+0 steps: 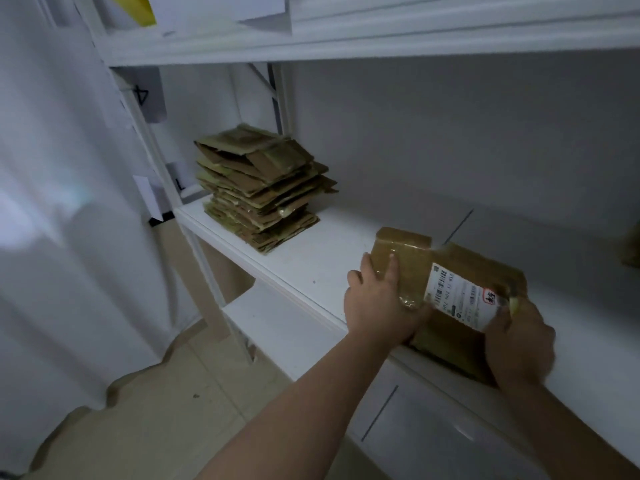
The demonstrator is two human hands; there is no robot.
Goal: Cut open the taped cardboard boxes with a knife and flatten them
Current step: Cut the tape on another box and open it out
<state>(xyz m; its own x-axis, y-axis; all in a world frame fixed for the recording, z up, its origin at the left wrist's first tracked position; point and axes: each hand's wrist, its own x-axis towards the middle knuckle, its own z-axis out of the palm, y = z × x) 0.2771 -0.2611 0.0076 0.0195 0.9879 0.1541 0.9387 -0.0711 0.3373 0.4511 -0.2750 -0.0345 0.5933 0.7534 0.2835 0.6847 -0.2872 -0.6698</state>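
I have the taped cardboard box (446, 289) between both hands on the white shelf (311, 261), at its front edge. My left hand (377, 303) presses its fingers, fairly straight, over the box's left end, with the thumb down the near side, so that grip is more a flat hold than a clench. My right hand (519, 344) is curled at the box's near right corner, and something small and yellowish shows at its top, just beside the shipping label (460, 299). It may be the knife handle, but I cannot tell, and I see no blade. So I cannot say whether that grip is closed on a tool or on the box itself.

The box between my grips looks sealed: glossy tape wraps its left end, the label lies flat on top, and I see no open slit or lifted flap.

Well away from my left grip, further along the shelf and towards the back, sits a tall stack of flattened cardboard (263, 188). I read that as good progress, with many boxes done. This one is left to cut and flatten. Beyond my right grip, at the frame's edge, a brown shape (632, 247) may be another box, so more work probably remains.
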